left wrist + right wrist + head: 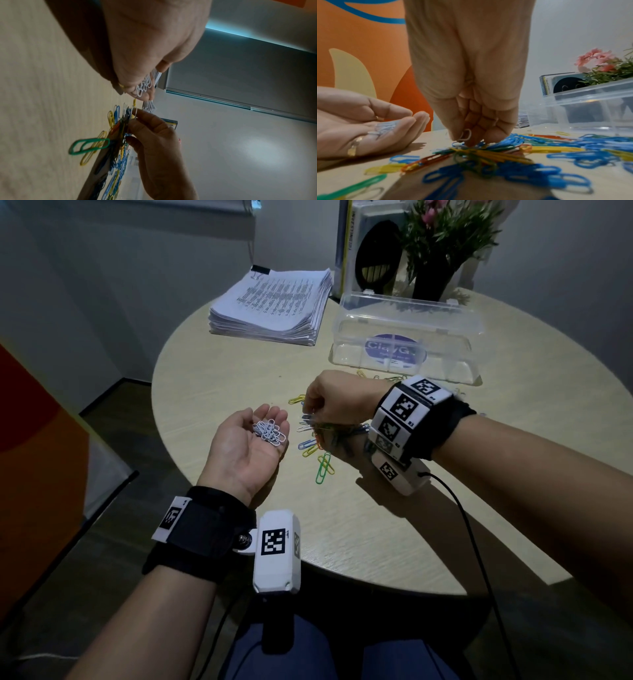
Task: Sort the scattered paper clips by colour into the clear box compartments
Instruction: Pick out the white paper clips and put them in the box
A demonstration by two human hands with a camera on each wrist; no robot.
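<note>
My left hand (251, 436) lies palm up at the table's left edge, cupped, with a small heap of white paper clips (270, 432) on its fingers; the same white clips (385, 126) show in the right wrist view. My right hand (320, 409) points down over the mixed pile of coloured clips (488, 151) and pinches one white clip (466, 134) between thumb and fingertips, just above the pile. Blue, yellow, green and orange clips lie scattered around it, a green one (323, 467) nearest me. The clear box (407, 344) stands open behind the pile; I see no clips inside it.
A thick stack of printed papers (274, 306) lies at the back left of the round table (428, 525). Behind the box stand a dark vase of pink flowers (435, 268) and an upright book box (370, 244). A black cable (479, 542) runs from my right wrist.
</note>
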